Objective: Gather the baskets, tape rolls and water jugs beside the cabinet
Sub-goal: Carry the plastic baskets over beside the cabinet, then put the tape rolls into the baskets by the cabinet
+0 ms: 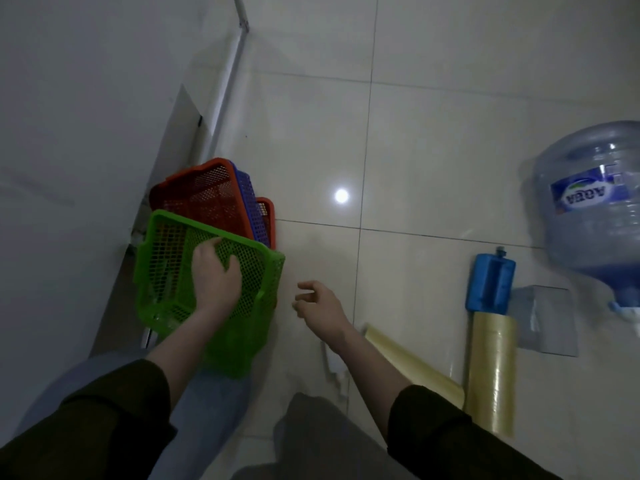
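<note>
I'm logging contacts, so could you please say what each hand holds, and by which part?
The left hand grips the green basket by its upper mesh wall; the right hand holds nothing.

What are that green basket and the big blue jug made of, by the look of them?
The green basket: likely moulded plastic, fairly matte, with a uniform grid of holes. The water jug: probably clear bluish plastic, glossy; you see through it.

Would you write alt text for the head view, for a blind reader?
The left hand grips a green basket by the cabinet, near stacked baskets. The right hand is empty; tape rolls and a jug are at right.
</note>
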